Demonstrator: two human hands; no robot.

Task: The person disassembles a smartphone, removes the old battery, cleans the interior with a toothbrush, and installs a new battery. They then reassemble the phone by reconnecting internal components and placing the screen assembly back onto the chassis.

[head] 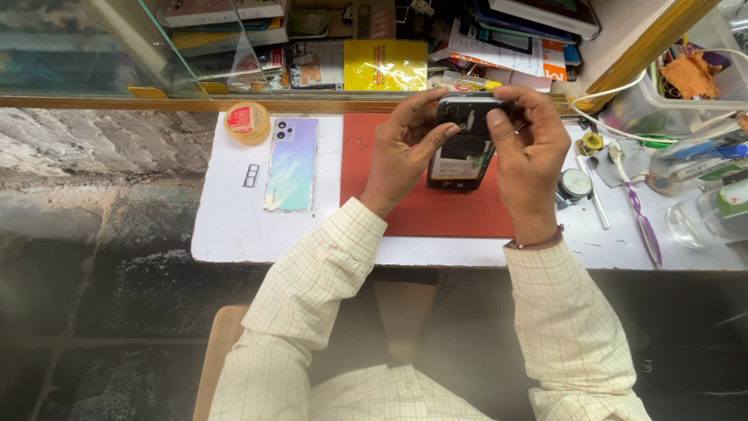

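Observation:
Both my hands hold an opened black phone (461,152) above a red work mat (436,210) on a white bench (234,234). My left hand (401,152) grips the phone's left side, thumb on its upper edge. My right hand (530,148) grips its right side, with thumb and fingers pressing near the camera end. The phone's back is off, and its inner parts show. A detached iridescent back cover (292,164) lies left of the mat, with a small dark camera frame (251,175) beside it.
A round yellow and red tin (247,122) sits at the bench's back left. Right of the mat lie a purple-handled tool (643,222), tweezers (594,199), a small round container (575,185) and clear bottles (705,210). Papers and boxes crowd the shelf behind.

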